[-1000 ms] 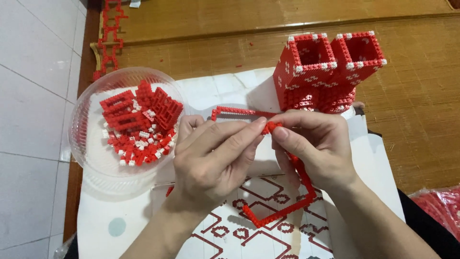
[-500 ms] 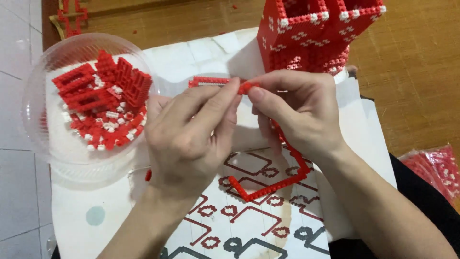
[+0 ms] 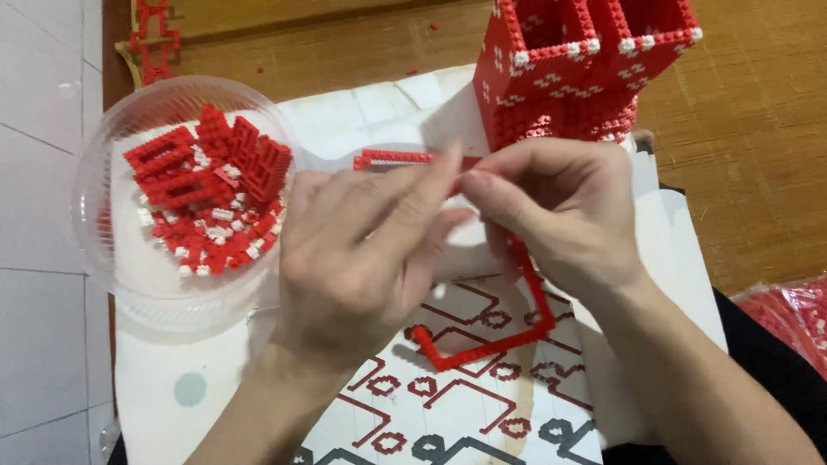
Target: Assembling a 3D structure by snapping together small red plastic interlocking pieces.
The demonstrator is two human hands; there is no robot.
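**Both hands pinch a thin red brick frame**

The left hand and right hand meet fingertip to fingertip, pinched narrow on a thin red brick frame held above the printed pattern sheet. Exactly which piece the fingertips press is hidden, perhaps a single small brick. A clear plastic bowl of loose red and white bricks sits left; a red brick tower stands behind.

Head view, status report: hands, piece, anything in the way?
Left hand and right hand both pinch the red brick frame. Brick tower close behind; bowl at left.
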